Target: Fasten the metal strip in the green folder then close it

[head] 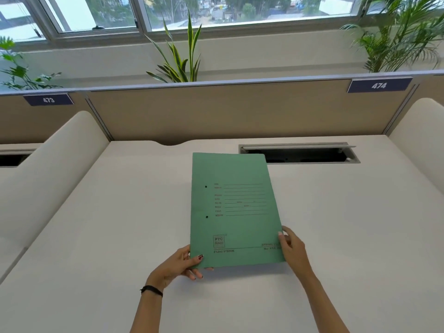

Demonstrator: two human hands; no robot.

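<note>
head: green folder (pixel 234 210) closed, printed cover up, 2 punch holes near its left edge, over the white worktop (pixel 348 224) | left hand (pixel 179 264) pinches near-left corner, thumb on top | right hand (pixel 292 248) grips near-right edge | metal strip hidden | cable tray (pixel 310 155) open just behind the folder

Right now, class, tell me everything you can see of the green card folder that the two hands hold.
The green card folder is shut, its printed front cover facing up, with ruled form lines, a boxed PTC logo and "FILING SYSTEM". Two small dark punch holes sit near its left edge. It looks like matt card. The left hand pinches its near left corner; the right hand grips its near right edge. Its near edge seems lifted off the white desk.
</note>
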